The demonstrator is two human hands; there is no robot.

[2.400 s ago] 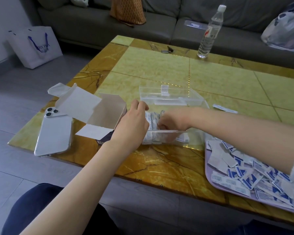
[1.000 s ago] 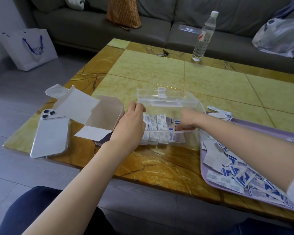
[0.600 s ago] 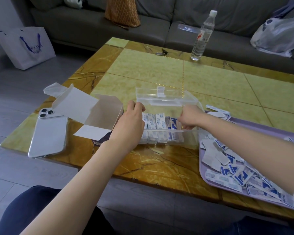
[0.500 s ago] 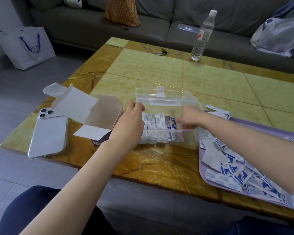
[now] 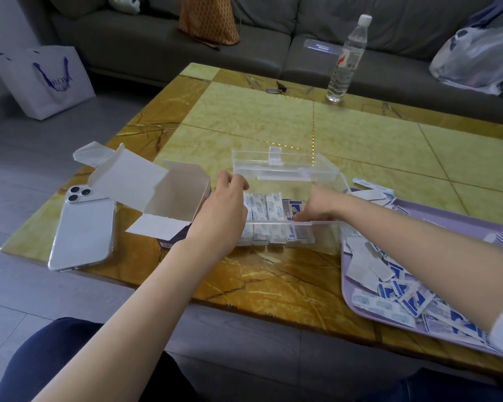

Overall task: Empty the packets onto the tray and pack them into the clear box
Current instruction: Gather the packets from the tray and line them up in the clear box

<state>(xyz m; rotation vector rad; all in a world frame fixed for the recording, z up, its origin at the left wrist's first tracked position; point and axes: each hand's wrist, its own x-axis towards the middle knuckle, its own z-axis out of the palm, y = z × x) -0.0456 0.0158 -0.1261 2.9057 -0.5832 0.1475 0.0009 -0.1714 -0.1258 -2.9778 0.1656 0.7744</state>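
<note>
I see the right hand (image 5: 317,203) has drawn away from the fingers (image 5: 234,181) of the left hand (image 5: 221,216); the packets (image 5: 266,208) now stand in a row between them.

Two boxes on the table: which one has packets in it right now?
The clear box, right of the two: a row of packets stands on edge in its left part. The white cardboard box lies open, none visible inside.

From my feed: glossy stone-look table (image 5: 259,126), clear hard-plastic box (image 5: 285,166), matt white card carton (image 5: 180,192), smooth lilac tray (image 5: 344,281), papery packets (image 5: 413,300).
</note>
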